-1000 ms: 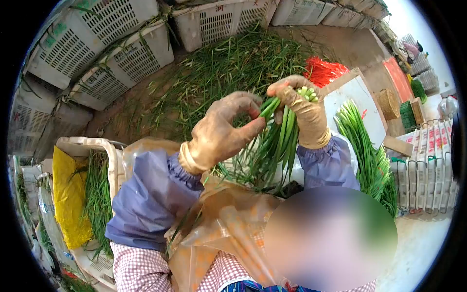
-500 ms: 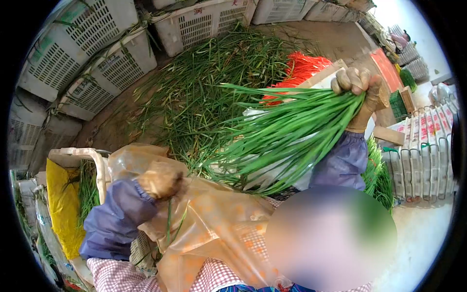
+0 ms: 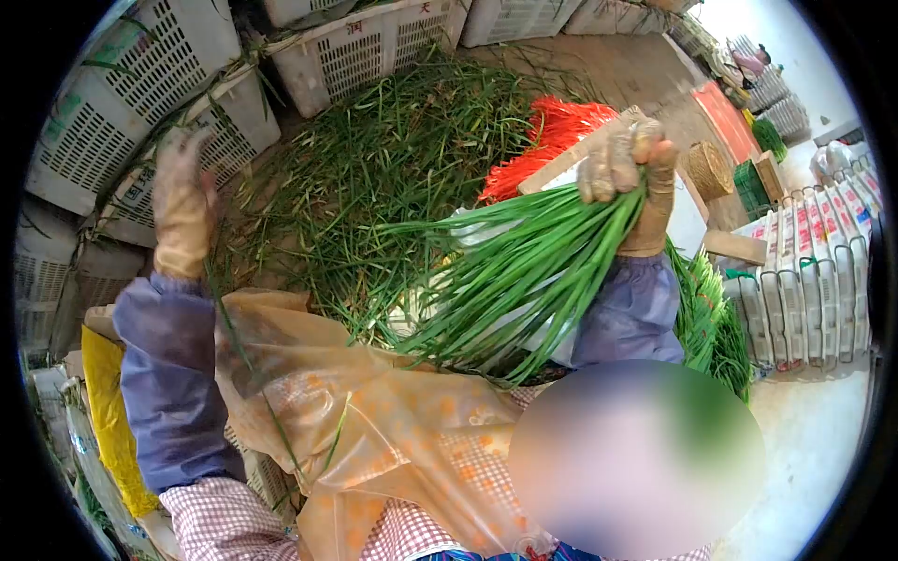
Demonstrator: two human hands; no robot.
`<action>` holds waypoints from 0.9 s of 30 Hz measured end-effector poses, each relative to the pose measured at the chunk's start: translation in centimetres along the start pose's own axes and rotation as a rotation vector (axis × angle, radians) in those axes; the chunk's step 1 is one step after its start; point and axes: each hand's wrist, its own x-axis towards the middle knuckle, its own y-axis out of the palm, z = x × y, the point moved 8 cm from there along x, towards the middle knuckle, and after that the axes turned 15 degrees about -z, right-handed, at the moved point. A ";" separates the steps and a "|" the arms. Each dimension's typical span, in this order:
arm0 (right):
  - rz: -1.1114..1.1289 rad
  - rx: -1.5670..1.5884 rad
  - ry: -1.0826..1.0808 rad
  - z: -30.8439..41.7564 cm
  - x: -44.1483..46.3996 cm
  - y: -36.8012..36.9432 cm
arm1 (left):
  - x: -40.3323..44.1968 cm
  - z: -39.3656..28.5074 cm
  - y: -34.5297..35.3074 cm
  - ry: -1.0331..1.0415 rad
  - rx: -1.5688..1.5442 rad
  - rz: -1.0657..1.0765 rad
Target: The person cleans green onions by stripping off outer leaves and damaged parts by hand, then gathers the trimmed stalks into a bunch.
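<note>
My right hand, in a soiled tan glove, is closed round one end of a bunch of chives. The long green leaves fan out to the left and hang down over a white surface. On the far left my left hand, gloved too and slightly blurred, is raised with its fingers stretched up and apart from the bunch. A thin green leaf trails below it, in front of the clear orange-patterned apron. Whether that leaf touches the hand I cannot tell.
Loose green trimmings cover the floor ahead, ringed by white crates. Red plastic strips lie beside a wooden-edged board. At right are more chives, a twine spool and stacked white baskets.
My left hand has swung up and leftward from over the apron, and its fingers have opened. My right hand, still gripping the chives, has shifted slightly left in view.
</note>
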 end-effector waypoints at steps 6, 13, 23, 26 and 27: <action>-0.054 0.043 0.172 -4.7 -1.0 2.0 | 5.5 -14.4 1.3 -0.576 -1.457 0.465; 0.035 -0.211 0.177 -8.0 -2.3 4.3 | 0.3 -26.2 0.9 -0.779 -2.198 0.975; 0.291 -0.623 0.233 -7.2 -1.5 3.9 | -3.7 -25.6 1.8 -1.096 -1.809 1.037; 0.022 -0.344 -0.120 -2.4 2.1 2.2 | -4.0 -25.6 1.9 -1.106 -1.769 1.082; 0.183 -0.390 -0.138 -3.2 1.8 3.7 | -3.7 -25.8 2.0 -1.080 -1.755 1.103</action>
